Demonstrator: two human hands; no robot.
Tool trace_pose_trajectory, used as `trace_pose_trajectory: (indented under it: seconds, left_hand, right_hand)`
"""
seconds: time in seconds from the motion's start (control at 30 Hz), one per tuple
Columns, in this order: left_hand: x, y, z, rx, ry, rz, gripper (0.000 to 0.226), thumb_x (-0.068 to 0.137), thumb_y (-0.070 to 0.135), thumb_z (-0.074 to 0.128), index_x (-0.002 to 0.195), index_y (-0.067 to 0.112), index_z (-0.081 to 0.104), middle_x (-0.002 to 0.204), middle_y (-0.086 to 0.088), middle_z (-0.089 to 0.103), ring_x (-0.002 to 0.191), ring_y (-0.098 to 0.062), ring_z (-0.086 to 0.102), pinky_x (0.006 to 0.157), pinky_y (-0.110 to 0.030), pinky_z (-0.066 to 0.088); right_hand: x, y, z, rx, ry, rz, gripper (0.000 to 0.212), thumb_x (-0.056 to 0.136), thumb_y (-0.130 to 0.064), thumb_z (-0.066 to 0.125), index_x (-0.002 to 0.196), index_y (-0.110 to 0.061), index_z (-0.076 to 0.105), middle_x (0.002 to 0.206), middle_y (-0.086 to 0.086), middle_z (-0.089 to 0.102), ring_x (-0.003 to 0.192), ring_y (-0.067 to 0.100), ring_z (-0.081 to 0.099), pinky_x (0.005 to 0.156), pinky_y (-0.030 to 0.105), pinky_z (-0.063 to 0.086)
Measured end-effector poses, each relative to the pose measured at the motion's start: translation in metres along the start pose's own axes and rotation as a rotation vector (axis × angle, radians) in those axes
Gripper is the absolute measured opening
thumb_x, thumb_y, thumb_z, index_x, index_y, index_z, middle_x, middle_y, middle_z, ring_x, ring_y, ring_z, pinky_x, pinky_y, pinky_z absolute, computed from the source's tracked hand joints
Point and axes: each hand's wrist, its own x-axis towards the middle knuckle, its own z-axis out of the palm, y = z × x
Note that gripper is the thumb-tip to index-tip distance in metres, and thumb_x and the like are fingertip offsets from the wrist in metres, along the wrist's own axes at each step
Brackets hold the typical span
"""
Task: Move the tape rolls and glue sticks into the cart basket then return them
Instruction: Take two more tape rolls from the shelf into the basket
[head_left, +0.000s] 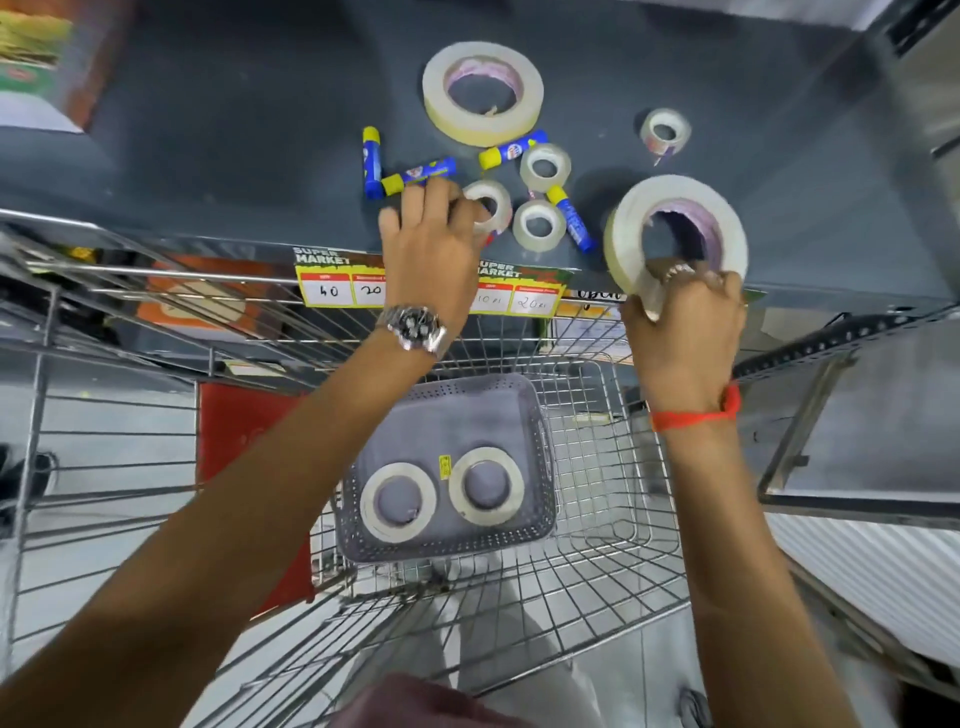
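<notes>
On the dark shelf (234, 130) lie a large cream tape roll (483, 93), several small clear tape rolls (544, 167) and several blue-and-yellow glue sticks (371, 161). My left hand (431, 249) closes its fingers on one small clear roll (491, 205) at the shelf's front. My right hand (683, 322) grips the lower rim of a second large cream tape roll (675, 228), tilted up off the shelf edge. In the cart below, a grey perforated basket (447, 410) holds two flat tape rolls (399, 501), (485, 486).
The wire shopping cart (597, 545) stands against the shelf front, under price tags (337, 286). Another small clear roll (665, 132) lies at the shelf's right. A metal shelf frame (831, 338) juts out on the right. Boxed goods (36, 62) sit at the far left.
</notes>
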Motion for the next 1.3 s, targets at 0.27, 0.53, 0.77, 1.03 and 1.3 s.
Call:
trace_pose_trajectory:
  seconds: [0.27,0.53,0.77,1.03,1.3]
  left_hand:
    - [-0.14,-0.022,-0.006,-0.341,-0.259,-0.116,0.029,0.086,0.036,0.048,0.098,0.017,0.066,0.103,-0.01,0.063,0.089,-0.02,0.037,0.073,-0.033,0.026]
    - [-0.243,-0.067,0.068,-0.224,-0.751,-0.304,0.016,0.083,0.024,0.065,0.094,0.014,0.071,0.101,-0.013,0.068,0.096,-0.037,0.058,0.084,-0.045,0.043]
    - [-0.263,-0.067,0.114,-0.171,-0.839,-0.321,0.024,0.091,0.027,0.052,0.111,0.019,0.062,0.118,-0.008,0.057,0.118,-0.033,0.043,0.095,-0.042,0.033]
    - [-0.248,-0.073,0.14,-0.206,-0.858,-0.326,0.043,0.09,0.02,0.053,0.13,0.009,0.045,0.134,-0.014,0.05,0.123,-0.034,0.042,0.098,-0.043,0.037]
    - [-0.219,-0.07,0.082,-0.312,-0.577,-0.185,0.04,0.087,0.031,0.046,0.118,0.009,0.057,0.121,-0.014,0.063,0.106,-0.032,0.059,0.086,-0.044,0.049]
  right_hand:
    - [-0.124,-0.002,0.041,0.181,-0.205,-0.123,0.029,0.067,-0.017,0.069,0.094,-0.006,0.073,0.093,0.014,0.073,0.092,0.036,0.063,0.086,0.033,0.038]
    - [-0.123,-0.007,0.148,-0.01,-0.874,-0.221,0.027,0.08,-0.014,0.066,0.101,0.003,0.065,0.11,0.021,0.065,0.11,0.035,0.057,0.091,0.043,0.052]
    - [-0.12,-0.002,0.218,-0.1,-0.876,-0.255,0.023,0.088,-0.005,0.056,0.107,0.008,0.062,0.114,0.027,0.064,0.106,0.037,0.061,0.089,0.039,0.05]
    - [-0.116,0.011,0.238,-0.084,-0.876,-0.264,0.032,0.083,-0.004,0.06,0.114,0.005,0.059,0.12,0.026,0.062,0.113,0.037,0.057,0.097,0.039,0.045]
    - [-0.109,-0.002,0.17,0.19,-0.644,-0.246,0.031,0.082,0.001,0.06,0.113,0.001,0.064,0.116,0.023,0.066,0.111,0.037,0.059,0.096,0.042,0.05]
